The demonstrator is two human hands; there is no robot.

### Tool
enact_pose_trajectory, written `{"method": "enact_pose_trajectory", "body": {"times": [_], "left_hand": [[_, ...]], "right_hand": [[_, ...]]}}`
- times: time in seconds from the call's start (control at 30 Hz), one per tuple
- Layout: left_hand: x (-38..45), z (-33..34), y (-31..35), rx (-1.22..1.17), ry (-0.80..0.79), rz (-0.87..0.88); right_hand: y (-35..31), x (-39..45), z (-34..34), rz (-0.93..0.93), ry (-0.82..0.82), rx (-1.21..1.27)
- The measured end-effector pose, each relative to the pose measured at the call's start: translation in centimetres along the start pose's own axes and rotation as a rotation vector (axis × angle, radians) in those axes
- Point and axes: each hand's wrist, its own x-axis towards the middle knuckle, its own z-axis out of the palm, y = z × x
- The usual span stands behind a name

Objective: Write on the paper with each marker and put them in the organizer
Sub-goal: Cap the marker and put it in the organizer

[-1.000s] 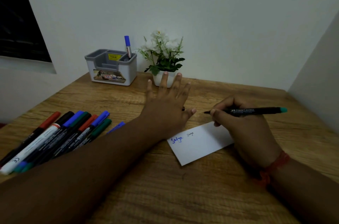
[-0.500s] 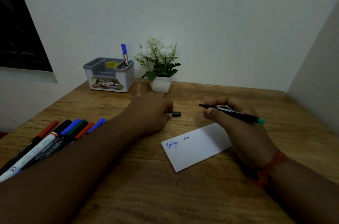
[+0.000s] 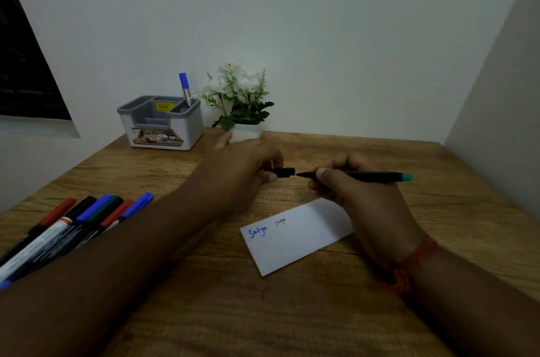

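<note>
Left fingers (image 3: 270, 177) pinching cap (image 3: 284, 172), right hand (image 3: 350, 190) gripping marker (image 3: 365, 176)

The near edge of the table (image 3: 263, 321) lies bare between the two forearms. A row of markers (image 3: 73, 222) blocks the left edge. At the far left corner stands the organizer (image 3: 163, 126), one blue marker (image 3: 185, 88) upright in its right compartment, the others open; a potted plant (image 3: 239, 102) stands just beside it. The paper (image 3: 295, 237) lies flat mid-table. The far right corner is clear wood.
</note>
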Motion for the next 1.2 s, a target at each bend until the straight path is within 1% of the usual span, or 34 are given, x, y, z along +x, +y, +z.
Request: {"method": "enact_pose_trajectory", "body": {"times": [0.17,0.27,0.5,0.73,0.9,1.1,1.2], "left_hand": [[-0.1,-0.4,0.8,0.006,0.015,0.018],[-0.2,-0.5,1.0,0.016,-0.013,0.010],[-0.4,-0.2,1.7,0.022,-0.033,0.081],[-0.5,-0.6,2.0,-0.011,-0.030,0.080],[-0.5,-0.3,2.3,-0.009,-0.025,0.119],[-0.5,-0.1,2.0,-0.085,-0.009,0.136],[-0.4,0.1,2.1,-0.143,0.010,0.175]], "right_hand": [[0.0,-0.2,-0.4,-0.009,0.009,0.044],[-0.1,-0.4,-0.7,-0.021,0.017,0.058],[0.2,-0.3,-0.8,-0.021,-0.009,0.042],[0.3,-0.3,-1.0,-0.017,-0.037,0.085],[0.2,-0.3,-1.1,-0.013,-0.061,0.113],[0.6,0.0,-1.2,0.022,-0.055,0.125],[0.7,0.0,-1.1,0.046,-0.066,0.118]]}}
